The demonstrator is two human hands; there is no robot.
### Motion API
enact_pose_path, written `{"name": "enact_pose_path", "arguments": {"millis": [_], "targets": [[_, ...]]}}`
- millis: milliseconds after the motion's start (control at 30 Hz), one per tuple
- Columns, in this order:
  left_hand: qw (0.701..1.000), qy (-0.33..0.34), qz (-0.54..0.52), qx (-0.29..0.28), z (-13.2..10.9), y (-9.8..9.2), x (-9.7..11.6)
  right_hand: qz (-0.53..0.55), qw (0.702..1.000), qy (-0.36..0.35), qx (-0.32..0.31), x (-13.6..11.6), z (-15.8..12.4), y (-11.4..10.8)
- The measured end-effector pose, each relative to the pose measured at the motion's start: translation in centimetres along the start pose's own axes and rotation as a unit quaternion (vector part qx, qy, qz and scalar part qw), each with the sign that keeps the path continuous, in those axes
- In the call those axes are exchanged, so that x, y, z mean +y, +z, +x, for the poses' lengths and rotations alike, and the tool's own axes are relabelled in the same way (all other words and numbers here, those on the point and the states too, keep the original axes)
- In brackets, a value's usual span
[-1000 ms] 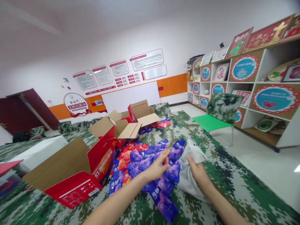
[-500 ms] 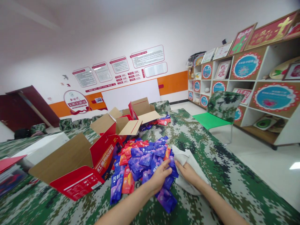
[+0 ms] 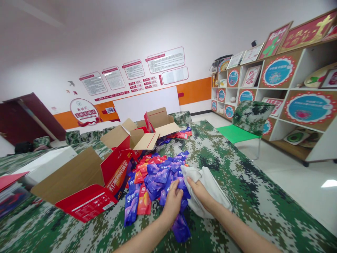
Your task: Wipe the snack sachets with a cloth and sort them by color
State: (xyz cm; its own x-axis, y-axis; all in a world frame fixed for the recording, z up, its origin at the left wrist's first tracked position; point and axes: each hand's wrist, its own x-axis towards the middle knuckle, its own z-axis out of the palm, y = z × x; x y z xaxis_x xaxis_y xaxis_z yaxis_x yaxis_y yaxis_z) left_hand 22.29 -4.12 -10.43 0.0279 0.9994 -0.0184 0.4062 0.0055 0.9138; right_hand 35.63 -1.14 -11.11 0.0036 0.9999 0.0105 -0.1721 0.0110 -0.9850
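A pile of blue-purple sachets [image 3: 160,177] and red-orange sachets [image 3: 144,200] lies on the camouflage cloth in front of me. My left hand [image 3: 173,199] is closed at the pile's right side, pinching a purple sachet [image 3: 185,192] between thumb and fingers. Close by on the right, my right hand [image 3: 201,193] grips the edge of a crumpled white cloth [image 3: 217,189], thumb on top. The cloth rests partly on the table and reaches up against the held sachet. Another purple sachet [image 3: 181,228] lies just below my left hand.
Open red cartons [image 3: 86,203] with raised brown flaps stand left of and behind the pile. A white box [image 3: 50,163] is farther left. More sachets [image 3: 184,133] lie by the far carton. A green-seated chair [image 3: 238,133] stands right of the table, before shelves [image 3: 310,138].
My right hand has drawn the white cloth left and slightly up, closer to my left hand. The sachet in my left hand and the one below it have shifted left.
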Motion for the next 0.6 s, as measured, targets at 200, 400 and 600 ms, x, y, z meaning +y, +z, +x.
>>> {"name": "enact_pose_path", "arguments": {"millis": [200, 400, 600], "targets": [[0.996, 0.022, -0.024, 0.085, 0.4, -1.4, -0.9, 0.021, 1.000, -0.003, 0.003, 1.3, 0.7, 3.7], [0.948, -0.079, -0.282, 0.127, 1.5, -3.3, -1.5, -0.035, 0.994, -0.093, -0.050, 3.9, 1.2, 6.8], [0.905, -0.071, -0.399, 0.128, 1.8, -3.9, -1.5, -0.026, 0.988, -0.113, -0.099, 3.1, -0.8, 7.2]]}}
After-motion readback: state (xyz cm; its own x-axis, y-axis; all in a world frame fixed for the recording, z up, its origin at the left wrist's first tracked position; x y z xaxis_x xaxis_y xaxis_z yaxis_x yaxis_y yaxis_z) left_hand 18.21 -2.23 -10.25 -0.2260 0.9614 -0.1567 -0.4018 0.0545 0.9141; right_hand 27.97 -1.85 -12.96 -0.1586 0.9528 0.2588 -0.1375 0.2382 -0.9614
